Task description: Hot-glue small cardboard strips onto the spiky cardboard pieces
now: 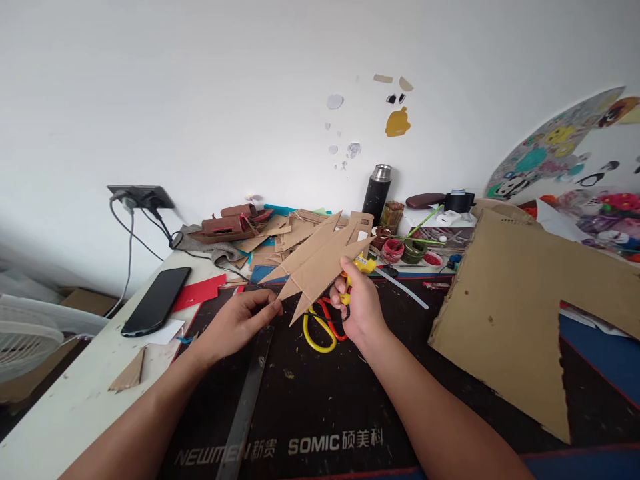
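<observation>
My left hand (250,320) pinches the lower-left tip of a jagged, pointed cardboard cutout (320,263), which is tilted up above the dark mat. My right hand (363,300) has its fingers curled round a yellow glue gun (366,265), partly hidden behind the cardboard and the fingers. Its thumb lies at the cutout's right edge; whether it presses on the cardboard I cannot tell. A pale glue stick (405,288) reaches out to the right of the gun. Below the cutout lie scissors (320,340) with yellow and red handles, their blades hidden.
A metal ruler (245,407) lies on the dark mat (310,407). Cardboard scraps (295,233) pile up at the back, beside a black flask (377,190) and paint jars (393,250). A large cardboard sheet (505,307) is at right, a phone (157,301) at left.
</observation>
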Motion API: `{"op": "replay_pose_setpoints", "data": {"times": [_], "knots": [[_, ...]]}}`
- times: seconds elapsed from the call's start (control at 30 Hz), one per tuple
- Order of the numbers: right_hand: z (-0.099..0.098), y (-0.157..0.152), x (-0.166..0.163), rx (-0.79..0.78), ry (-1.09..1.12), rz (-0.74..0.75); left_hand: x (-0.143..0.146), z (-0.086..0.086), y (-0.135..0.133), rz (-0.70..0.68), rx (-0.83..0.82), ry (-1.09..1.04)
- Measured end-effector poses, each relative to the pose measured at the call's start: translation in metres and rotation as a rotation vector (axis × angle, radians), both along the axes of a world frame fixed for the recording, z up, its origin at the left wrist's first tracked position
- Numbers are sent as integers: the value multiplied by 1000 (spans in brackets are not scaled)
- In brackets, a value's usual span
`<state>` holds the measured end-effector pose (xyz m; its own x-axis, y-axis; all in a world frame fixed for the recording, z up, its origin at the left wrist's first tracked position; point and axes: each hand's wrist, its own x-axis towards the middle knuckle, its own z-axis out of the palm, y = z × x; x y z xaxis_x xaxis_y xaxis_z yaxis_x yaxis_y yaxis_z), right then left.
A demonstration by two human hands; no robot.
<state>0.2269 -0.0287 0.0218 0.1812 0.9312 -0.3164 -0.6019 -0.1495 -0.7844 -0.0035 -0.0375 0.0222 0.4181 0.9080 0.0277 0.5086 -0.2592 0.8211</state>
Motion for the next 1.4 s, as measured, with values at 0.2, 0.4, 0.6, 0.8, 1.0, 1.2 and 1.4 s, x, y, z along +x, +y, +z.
{"op": "replay_pose_setpoints", "data": {"times": [0.2, 0.4, 0.6, 0.8, 1.0, 1.2, 1.4], "knots": [[-1, 2, 1, -11, -8, -17, -1, 1, 2, 0, 47, 37], [-2, 4, 2, -7, -11, -28, -5, -1, 3, -55, 29, 30], [-4, 5, 4, -4, -12, -10, -17, -5, 7, 96, 178, -32], [-4, 4, 1, -55, 9, 35, -20, -12, 13, 345, 374, -75], [-2, 2, -2, -72, 20, 83, -18, -23, 14, 118, 592, 160], [-2, 1, -3, -80, 42, 121, -18, -30, 14, 142, 701, 187], [-2, -2, -6, -56, 50, 196, -18, -26, 14, 222, 754, 118]]}}
